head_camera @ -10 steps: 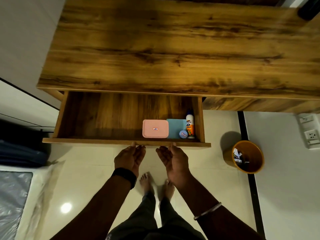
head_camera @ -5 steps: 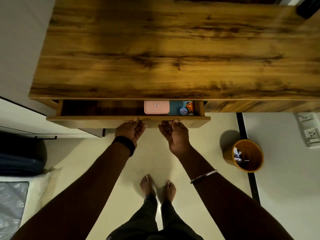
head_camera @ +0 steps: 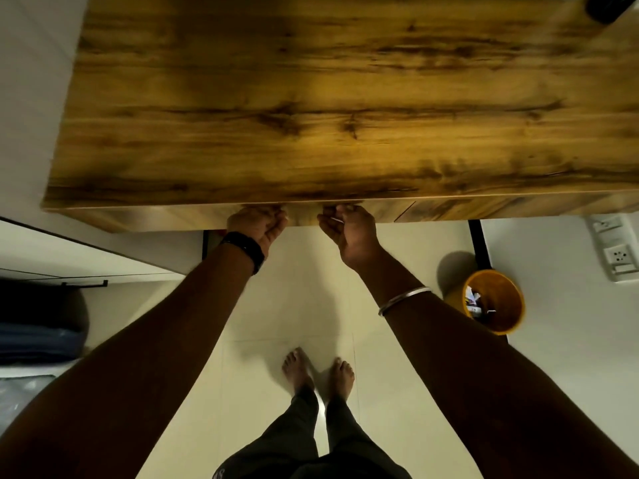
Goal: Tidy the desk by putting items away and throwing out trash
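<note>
The wooden desk [head_camera: 311, 98] fills the upper half of the view and nothing lies on the part of its top that I see. Its drawer front [head_camera: 166, 216] sits flush under the desk's front edge, so the drawer's contents are hidden. My left hand [head_camera: 257, 221], with a black band at the wrist, and my right hand [head_camera: 349, 228], with a metal bangle further down the arm, are side by side against the top of the drawer front. Both hands' fingers curl at its upper edge, and their tips are hidden under the desk top.
An orange waste bin [head_camera: 494, 302] with some scraps inside stands on the pale tiled floor at the right, below wall sockets [head_camera: 619, 250]. A dark object [head_camera: 608, 8] sits at the desk's far right corner. A dark blue bundle [head_camera: 34, 326] lies at the left. My bare feet are below.
The drawer, open a second ago with a pink box, a blue item and a small bottle inside, has slid fully into the desk. Both hands moved forward with it.
</note>
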Motion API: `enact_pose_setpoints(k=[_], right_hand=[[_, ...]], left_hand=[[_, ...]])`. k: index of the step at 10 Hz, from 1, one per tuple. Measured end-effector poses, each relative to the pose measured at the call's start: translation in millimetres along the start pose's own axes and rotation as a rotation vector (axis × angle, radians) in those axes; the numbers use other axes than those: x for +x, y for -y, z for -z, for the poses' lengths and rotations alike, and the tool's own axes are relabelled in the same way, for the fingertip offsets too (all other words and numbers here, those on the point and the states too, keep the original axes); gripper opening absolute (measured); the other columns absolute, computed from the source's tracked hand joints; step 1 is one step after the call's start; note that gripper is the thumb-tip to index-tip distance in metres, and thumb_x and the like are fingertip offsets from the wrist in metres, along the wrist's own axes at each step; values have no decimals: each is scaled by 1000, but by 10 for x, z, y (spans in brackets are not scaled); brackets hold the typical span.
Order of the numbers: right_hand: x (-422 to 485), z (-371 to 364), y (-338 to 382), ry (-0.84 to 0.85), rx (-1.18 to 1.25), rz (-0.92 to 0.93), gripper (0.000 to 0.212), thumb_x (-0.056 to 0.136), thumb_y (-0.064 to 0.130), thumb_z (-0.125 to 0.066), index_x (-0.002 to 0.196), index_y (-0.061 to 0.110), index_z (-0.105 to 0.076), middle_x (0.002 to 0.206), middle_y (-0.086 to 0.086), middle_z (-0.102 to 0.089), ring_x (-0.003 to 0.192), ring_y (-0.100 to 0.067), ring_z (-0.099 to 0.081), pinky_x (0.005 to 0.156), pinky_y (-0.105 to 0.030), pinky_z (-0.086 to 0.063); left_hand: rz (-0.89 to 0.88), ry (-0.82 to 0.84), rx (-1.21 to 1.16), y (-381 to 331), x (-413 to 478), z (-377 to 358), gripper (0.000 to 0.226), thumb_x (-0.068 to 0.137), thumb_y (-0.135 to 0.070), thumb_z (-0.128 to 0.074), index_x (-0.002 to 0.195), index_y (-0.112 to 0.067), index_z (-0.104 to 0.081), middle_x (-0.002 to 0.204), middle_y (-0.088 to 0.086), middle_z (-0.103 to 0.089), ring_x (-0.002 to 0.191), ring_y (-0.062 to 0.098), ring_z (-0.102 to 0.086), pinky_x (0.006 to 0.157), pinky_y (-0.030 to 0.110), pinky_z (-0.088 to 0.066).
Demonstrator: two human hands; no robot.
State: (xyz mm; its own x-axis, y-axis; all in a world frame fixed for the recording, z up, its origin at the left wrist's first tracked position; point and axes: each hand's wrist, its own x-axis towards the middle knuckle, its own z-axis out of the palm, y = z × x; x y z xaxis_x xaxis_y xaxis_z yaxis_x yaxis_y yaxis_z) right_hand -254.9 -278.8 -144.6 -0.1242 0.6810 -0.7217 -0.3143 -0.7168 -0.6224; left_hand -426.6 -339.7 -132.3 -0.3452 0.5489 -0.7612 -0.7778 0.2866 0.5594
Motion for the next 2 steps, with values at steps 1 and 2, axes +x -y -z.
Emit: enact_pose_setpoints(k=[1,2], right_hand=[[-64,89,-59,33,-107,13,24,105,15,-51,124,4,-61,114,-21,-74,106,-39,-74,88,-43,-63],[-220,166,-65,44,-291,94,22,107,10,-48,120,6,-64,113,-22,-73,104,-38,-74,93,-45,-62]], left_hand=[[-69,30,113,75,-147,22,16,94,7,-53,103,-3,-62,102,18,-68,89,28,-69,71,35,-60],[-181,26,267,137,-352,-25,5,94,-3,-61,95,-8,-61,93,16,-72,88,30,-72,76,38,-60]])
